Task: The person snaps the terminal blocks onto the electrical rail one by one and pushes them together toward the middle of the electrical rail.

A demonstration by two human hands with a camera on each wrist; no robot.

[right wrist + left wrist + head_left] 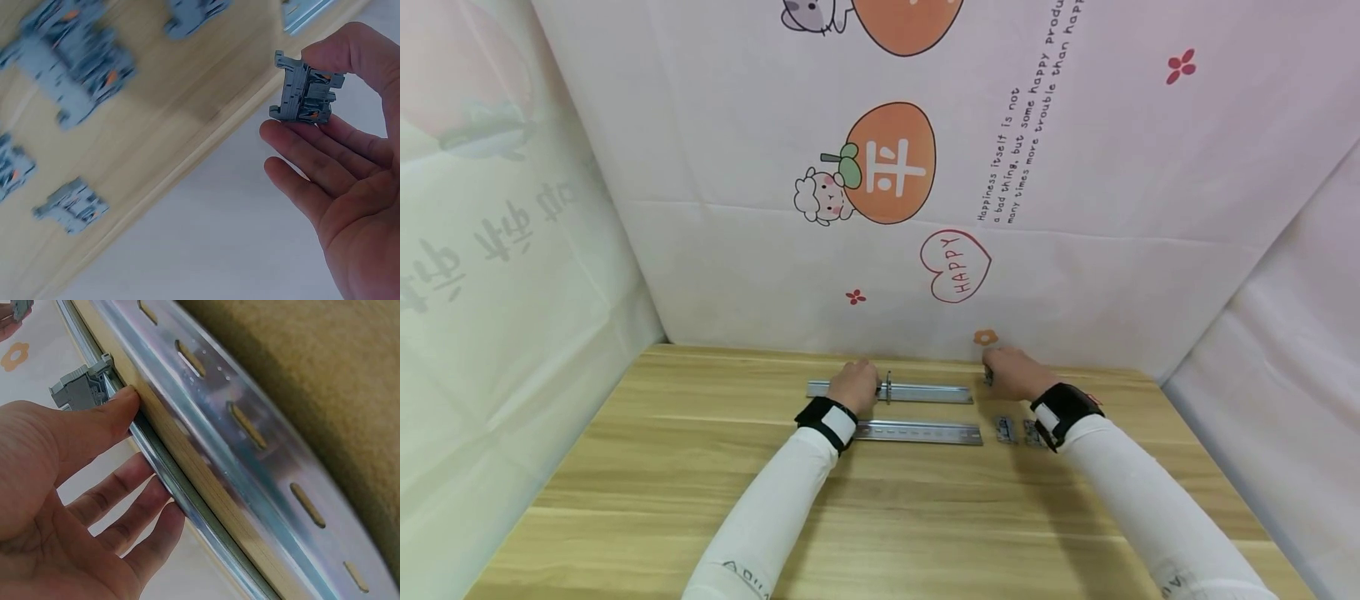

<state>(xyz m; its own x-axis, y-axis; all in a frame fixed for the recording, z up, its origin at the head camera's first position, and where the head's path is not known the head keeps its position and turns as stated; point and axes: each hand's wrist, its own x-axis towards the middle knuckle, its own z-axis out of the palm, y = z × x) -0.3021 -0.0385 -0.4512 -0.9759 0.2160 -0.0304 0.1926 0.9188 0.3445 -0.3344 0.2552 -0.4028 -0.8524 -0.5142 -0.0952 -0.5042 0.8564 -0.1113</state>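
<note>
My left hand (853, 386) grips the far metal DIN rail (932, 393) near its left part. In the left wrist view the thumb lies on one edge of that rail and the fingertips touch the other. Just beyond the thumb a grey terminal block (81, 387) sits upright on the rail. Off the rail's right end, my right hand (1017, 375) pinches another grey terminal block (306, 90) between thumb and fingers, held above the table with its orange marks showing.
A second slotted rail (925, 432) lies nearer, parallel to the first. More terminal blocks (1006, 430) lie on the wooden table (880, 517) right of the rails, some partly hidden by the right wrist. A printed white cloth (737, 275) hangs behind the table.
</note>
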